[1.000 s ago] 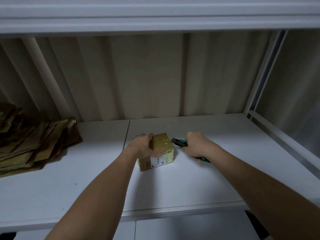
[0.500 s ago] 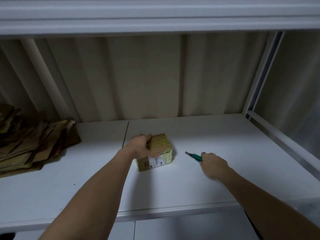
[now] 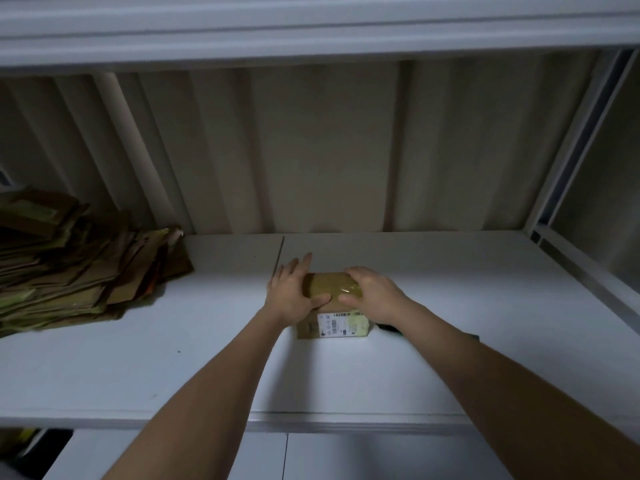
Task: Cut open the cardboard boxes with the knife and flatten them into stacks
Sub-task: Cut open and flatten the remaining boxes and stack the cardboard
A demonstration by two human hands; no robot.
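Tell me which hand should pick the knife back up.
Right. The knife lies on the shelf just right of the box, under the right hand's wrist. The left hand grips the box's far side and would have to cross over.

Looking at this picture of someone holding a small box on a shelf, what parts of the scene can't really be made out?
- Knife: head view, only a dark sliver shows; the right hand and forearm cover the rest.
- Box top seam: both thumbs and glare on the tape hide whether it is cut.
- Label: print too small to read.
- Flattened cardboard stack: cut off by the left edge, dim.
- Left hand: covers the box's left side.
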